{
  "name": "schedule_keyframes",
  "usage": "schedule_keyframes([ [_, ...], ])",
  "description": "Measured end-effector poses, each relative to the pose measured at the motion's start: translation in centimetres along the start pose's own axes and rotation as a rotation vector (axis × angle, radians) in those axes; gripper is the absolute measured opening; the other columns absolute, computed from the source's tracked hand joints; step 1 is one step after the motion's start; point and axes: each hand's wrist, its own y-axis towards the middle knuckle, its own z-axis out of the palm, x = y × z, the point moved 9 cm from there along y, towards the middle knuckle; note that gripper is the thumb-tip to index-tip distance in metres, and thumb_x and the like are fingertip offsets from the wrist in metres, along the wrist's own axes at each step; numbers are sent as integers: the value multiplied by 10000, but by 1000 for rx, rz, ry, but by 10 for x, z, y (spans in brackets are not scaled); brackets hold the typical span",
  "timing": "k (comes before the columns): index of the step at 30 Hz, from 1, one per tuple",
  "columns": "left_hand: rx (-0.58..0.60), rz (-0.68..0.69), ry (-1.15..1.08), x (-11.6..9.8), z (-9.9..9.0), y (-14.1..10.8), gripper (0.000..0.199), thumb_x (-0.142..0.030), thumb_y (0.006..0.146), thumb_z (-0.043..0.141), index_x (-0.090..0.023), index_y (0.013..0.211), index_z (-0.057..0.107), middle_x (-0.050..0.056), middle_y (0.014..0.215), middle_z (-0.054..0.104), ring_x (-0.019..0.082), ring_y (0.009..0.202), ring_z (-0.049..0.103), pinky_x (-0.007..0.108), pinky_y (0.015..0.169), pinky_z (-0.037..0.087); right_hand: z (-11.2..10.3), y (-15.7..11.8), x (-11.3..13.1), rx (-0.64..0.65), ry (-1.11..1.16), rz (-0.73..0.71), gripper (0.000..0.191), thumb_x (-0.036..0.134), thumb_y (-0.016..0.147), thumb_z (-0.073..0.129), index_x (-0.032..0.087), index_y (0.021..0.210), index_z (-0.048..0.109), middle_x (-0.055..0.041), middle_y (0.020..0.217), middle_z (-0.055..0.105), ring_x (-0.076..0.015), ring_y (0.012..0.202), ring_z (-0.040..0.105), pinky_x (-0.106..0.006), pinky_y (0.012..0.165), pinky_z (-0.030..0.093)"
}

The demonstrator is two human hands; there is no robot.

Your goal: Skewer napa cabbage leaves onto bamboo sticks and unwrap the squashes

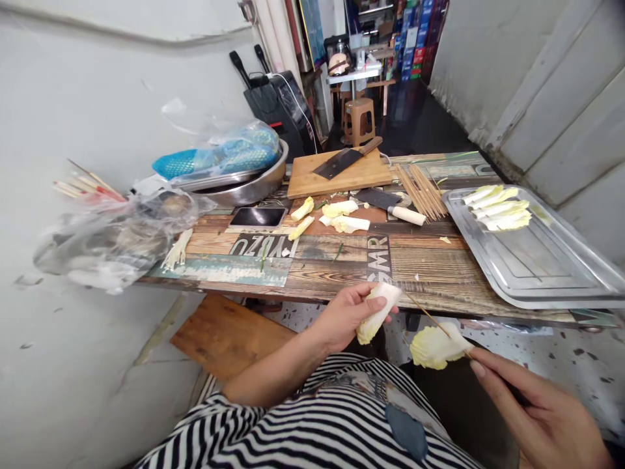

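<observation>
My left hand is closed around a pale cabbage leaf, thumb on top, above my lap just off the table's front edge. In my right hand, lower right, thumb and fingers pinch a thin wooden skewer. A second cabbage leaf is threaded on that skewer close to my right fingertips. The skewer's far end reaches the leaf in my left hand; whether it pierces it I cannot tell. More cabbage leaves lie mid-table, and a bundle of skewers lies at the back right.
A metal tray with skewered leaves stands at right. A cleaver rests on a cutting board; a second knife lies before it. A phone, enoki mushrooms, plastic bags and a metal bowl are leftward.
</observation>
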Motion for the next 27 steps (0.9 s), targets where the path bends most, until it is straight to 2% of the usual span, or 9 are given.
schedule_keyframes([
  [3, -19, 31, -18, -5, -1, 0, 457, -391, 626, 907, -134, 965, 739, 67, 818, 737, 94, 640, 608, 193, 604, 433, 2, -1, -2, 1, 12, 24, 223, 322, 934, 606, 227, 1088, 736, -16, 1040, 758, -165, 854, 743, -149, 745, 595],
  [8, 1, 7, -45, -5, 2, -1, 439, -406, 602, 916, -113, 886, 757, 69, 811, 734, 82, 621, 602, 185, 586, 428, 7, -2, -2, 26, 40, -7, 229, 296, 926, 608, 246, 1112, 732, 0, 1036, 761, -150, 836, 743, -152, 789, 589],
  [15, -15, -45, -86, 0, -6, 0, 464, -402, 581, 928, -85, 873, 757, 78, 809, 734, 74, 607, 611, 189, 600, 451, 13, -16, -17, 118, -12, 14, 290, 289, 955, 580, 306, 1228, 677, 11, 1131, 738, -156, 938, 729, -149, 825, 579],
  [21, -1, -71, -85, 3, -5, 1, 499, -420, 556, 938, -80, 875, 762, 85, 802, 736, 81, 620, 622, 198, 633, 473, 13, -24, -27, 157, -13, 52, 314, 310, 955, 571, 298, 1250, 677, -7, 1173, 722, -194, 977, 723, -220, 863, 598],
  [27, -17, -18, -31, -2, -1, -2, 481, -461, 539, 932, -92, 801, 770, 77, 755, 730, 82, 604, 595, 193, 590, 433, 10, -28, -27, 177, -50, 64, 290, 357, 962, 562, 297, 1212, 695, -1, 1138, 733, -201, 933, 734, -210, 770, 620],
])
